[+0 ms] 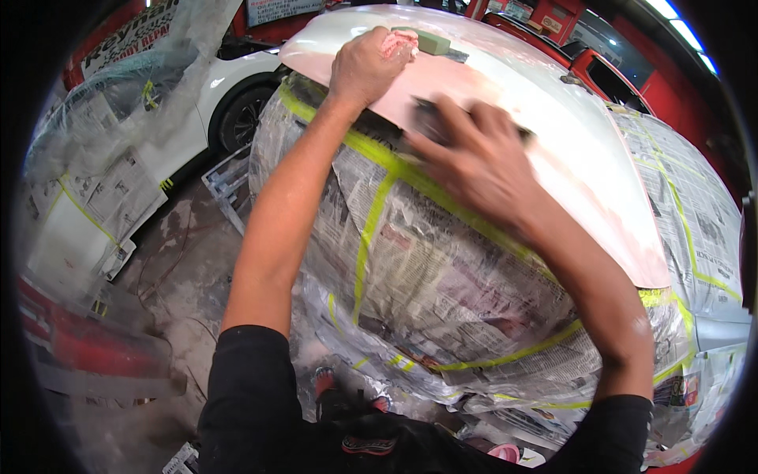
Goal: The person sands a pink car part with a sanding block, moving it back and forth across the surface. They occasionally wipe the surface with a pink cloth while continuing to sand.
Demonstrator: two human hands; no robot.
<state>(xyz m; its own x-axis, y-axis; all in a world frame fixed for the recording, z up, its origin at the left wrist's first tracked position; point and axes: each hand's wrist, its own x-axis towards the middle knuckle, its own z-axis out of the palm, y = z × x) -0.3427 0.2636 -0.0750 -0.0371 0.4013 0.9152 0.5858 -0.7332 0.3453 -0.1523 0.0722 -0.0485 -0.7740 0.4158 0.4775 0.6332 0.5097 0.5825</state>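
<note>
Pink-white car panel (553, 150), glossy, under both hands, newspaper-masked edges.

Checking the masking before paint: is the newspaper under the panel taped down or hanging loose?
Taped down: yellow-green tape runs across the newspaper along the panel edge.

A white banner (130, 35) with dark and red lettering hangs tilted at eleven o'clock, partly behind clear plastic sheeting. A rectangular white sign (280, 9) sits at twelve o'clock. A small white label (552, 23) shows on red at one o'clock.
</note>
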